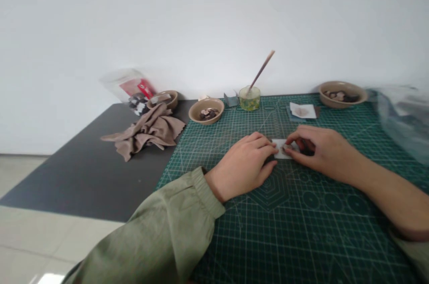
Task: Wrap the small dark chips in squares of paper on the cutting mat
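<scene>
A small white card [282,149] lies on the green cutting mat [234,212] between my hands. The fingertips of my left hand [246,163] rest on the card's left edge and hold it against the mat, the thumb a little below. Over the card's right part, my right hand [318,150] pinches a small brownish piece [287,147] between thumb and forefinger. That piece touches or nearly touches the card; its exact shape is partly hidden by the fingers.
Behind stand a bowl of dark and pale pieces [206,111], a yellow-green glass with a brush or stick [250,97], white papers [303,111] and another bowl [342,94]. A brown cloth [150,129] lies left, by a third bowl [162,100]. Clear plastic bag [405,118] at right.
</scene>
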### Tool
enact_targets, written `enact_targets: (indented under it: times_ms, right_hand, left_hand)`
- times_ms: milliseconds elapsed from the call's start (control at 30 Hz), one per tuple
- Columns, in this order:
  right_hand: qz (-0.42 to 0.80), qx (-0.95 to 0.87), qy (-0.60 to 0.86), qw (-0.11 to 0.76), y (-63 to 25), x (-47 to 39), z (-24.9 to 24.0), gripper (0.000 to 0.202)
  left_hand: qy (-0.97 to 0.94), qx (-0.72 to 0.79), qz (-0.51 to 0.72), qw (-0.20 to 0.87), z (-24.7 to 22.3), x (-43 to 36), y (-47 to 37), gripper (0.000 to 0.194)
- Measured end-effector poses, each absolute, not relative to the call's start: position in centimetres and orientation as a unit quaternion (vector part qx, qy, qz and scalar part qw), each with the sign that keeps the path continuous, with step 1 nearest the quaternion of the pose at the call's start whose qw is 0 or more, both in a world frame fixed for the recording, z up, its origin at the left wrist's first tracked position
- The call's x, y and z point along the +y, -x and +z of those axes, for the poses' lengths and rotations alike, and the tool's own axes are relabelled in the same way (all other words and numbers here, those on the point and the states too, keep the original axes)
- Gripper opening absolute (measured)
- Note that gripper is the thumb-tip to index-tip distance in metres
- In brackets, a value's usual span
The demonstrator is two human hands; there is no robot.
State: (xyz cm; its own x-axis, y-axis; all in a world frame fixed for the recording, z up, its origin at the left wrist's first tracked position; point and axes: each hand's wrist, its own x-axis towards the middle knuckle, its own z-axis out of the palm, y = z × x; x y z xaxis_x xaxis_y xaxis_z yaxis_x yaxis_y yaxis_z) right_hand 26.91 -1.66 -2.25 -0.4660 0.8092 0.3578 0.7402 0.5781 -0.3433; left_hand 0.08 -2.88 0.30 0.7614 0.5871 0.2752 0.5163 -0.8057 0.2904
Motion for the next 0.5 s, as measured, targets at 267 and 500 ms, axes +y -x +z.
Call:
enact_targets:
  times_ms: [267, 500]
  right_hand:
    - [0.095, -0.852, 0.458, 0.234, -26.75, -1.56, -1.34, 0.013]
    - [0.108, -0.854, 0.444, 0.250, -26.63, -1.68, -1.18, 0.013]
  left_hand:
    - [-0.936, 0.291, 0.180, 0.076, 0.33, -2.83, -0.08, 0.028]
    - [-0.935, 0.301, 0.176, 0.070, 0.30, -2.87, -0.16, 0.028]
